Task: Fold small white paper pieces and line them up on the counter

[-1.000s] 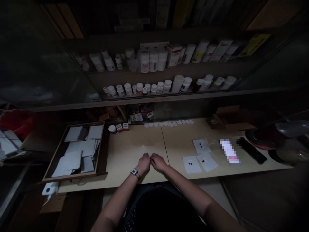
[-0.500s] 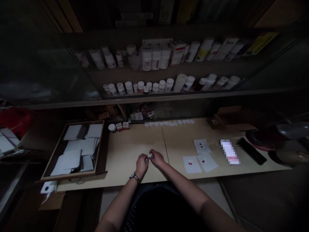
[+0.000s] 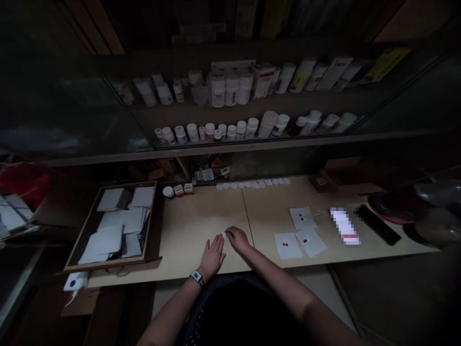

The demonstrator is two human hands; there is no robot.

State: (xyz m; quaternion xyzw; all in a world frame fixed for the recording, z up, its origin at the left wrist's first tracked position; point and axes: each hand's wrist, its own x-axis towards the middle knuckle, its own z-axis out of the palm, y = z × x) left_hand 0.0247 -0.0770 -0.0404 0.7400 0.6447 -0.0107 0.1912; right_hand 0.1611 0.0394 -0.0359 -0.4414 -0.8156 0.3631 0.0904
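Observation:
My left hand [image 3: 212, 255] lies flat on the table with its fingers stretched out, a watch on its wrist. Close beside it, my right hand [image 3: 237, 239] has its fingers closed on the edge of a small white folded paper packet [image 3: 224, 235]. The left fingertips are at the packet's other side. To the right lie three white paper squares, a left one [image 3: 284, 253], a right one [image 3: 315, 247] and a back one [image 3: 297, 223], each bearing a few small red, dark or white pills. A row of small white folded packets [image 3: 254, 184] runs along the table's back edge.
On the left stands an open wooden drawer [image 3: 153, 230] with stacks of white paper [image 3: 108, 238]. A white-capped jar [image 3: 168, 192] and two little boxes stand behind it. A black phone-like object [image 3: 382, 226] lies at right. Shelves of pill bottles [image 3: 230, 89] rise behind.
My left hand has opened from a pinch and lies flat with fingers extended. My right hand stays near the same spot, with the small white packet now showing at its fingertips.

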